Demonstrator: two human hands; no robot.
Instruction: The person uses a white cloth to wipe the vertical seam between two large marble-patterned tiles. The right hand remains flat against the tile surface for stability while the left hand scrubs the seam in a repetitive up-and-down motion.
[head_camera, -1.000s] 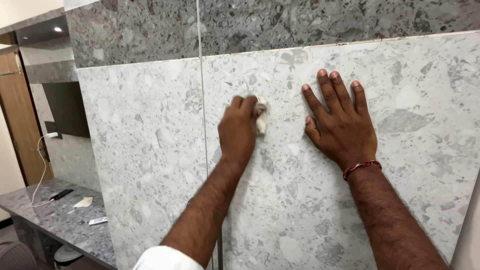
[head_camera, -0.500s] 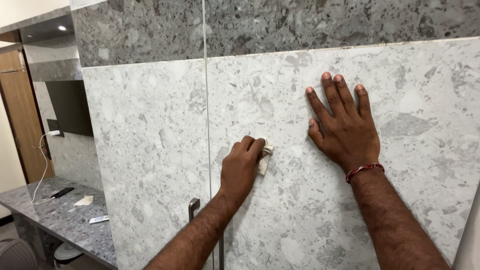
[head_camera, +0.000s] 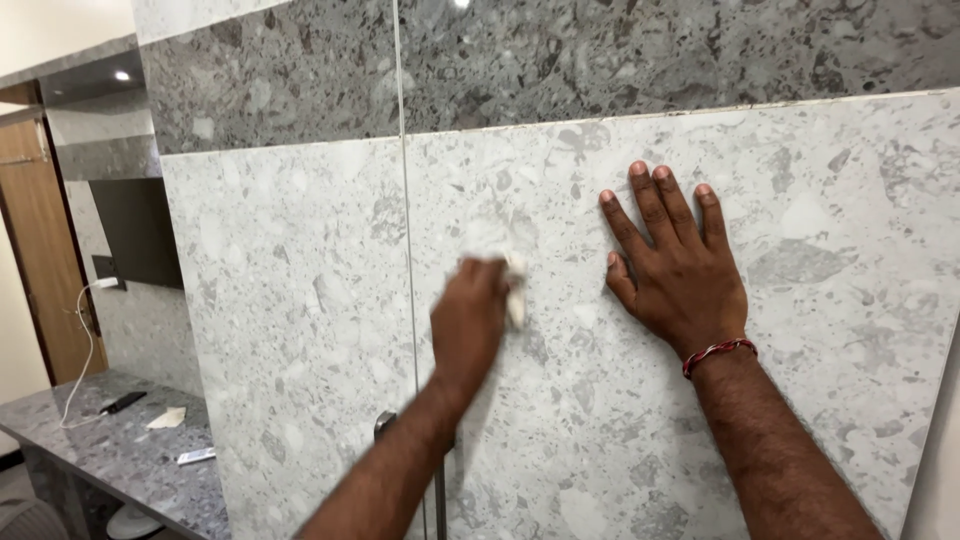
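Observation:
My left hand (head_camera: 470, 320) is closed around a small white cloth (head_camera: 514, 290) and presses it against a light grey speckled cabinet door (head_camera: 820, 300); the hand is blurred with motion. My right hand (head_camera: 672, 262) lies flat on the same door, fingers spread and pointing up, a red thread band (head_camera: 718, 352) around the wrist. A thin vertical gap (head_camera: 408, 280) separates this door from the one to its left. A metal handle (head_camera: 384, 424) shows just below my left forearm.
Darker grey speckled panels (head_camera: 600, 50) run above the doors. At the lower left a grey stone counter (head_camera: 110, 450) carries a dark remote, a paper scrap and a white cable. A wooden door (head_camera: 40, 260) and a dark wall screen (head_camera: 135, 230) stand beyond.
My left hand with the cloth went down the door, then came back up and slightly left. My right hand stayed flat in place.

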